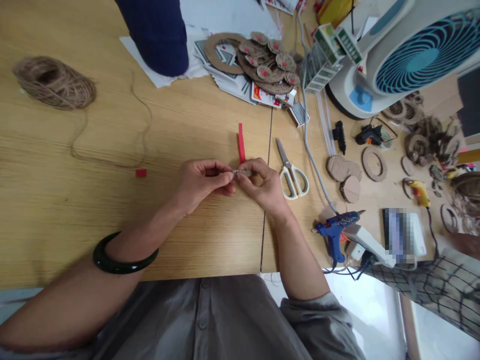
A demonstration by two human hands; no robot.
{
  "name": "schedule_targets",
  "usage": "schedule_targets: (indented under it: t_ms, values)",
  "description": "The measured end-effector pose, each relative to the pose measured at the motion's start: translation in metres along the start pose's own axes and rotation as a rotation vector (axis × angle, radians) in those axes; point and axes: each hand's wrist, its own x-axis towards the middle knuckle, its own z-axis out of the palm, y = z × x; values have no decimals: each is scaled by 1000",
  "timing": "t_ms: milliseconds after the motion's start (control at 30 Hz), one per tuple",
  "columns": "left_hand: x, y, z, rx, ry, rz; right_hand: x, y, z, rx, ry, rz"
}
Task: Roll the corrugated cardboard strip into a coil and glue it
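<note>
My left hand and my right hand meet above the wooden table, fingertips pinched together. Between them is a small pale strip, thin and mostly covered by the fingers; its material is too small to tell. A red paper strip lies just beyond my right fingers. To the left of my left hand rests a small red paper piece. Scissors with white handles lie to the right of my right hand, blades pointing away from me.
A twine coil sits at left, its loose end trailing. Cardboard discs with pleated flowers lie on cards behind. At right are a grey cable, a blue glue gun, a fan, cardboard rings and another person's arm.
</note>
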Motion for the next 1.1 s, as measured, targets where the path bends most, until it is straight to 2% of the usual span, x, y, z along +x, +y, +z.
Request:
schedule_targets:
  t_ms: [200, 700, 1100]
  values:
    - [1, 2, 2, -1, 33, -36, -1, -2, 1, 5, 3, 10]
    - [2, -12, -6, 158, 73, 182, 0, -2, 1, 63, -21, 38]
    - [0, -13, -4, 132, 53, 190, 1, -2, 0, 120, -19, 60]
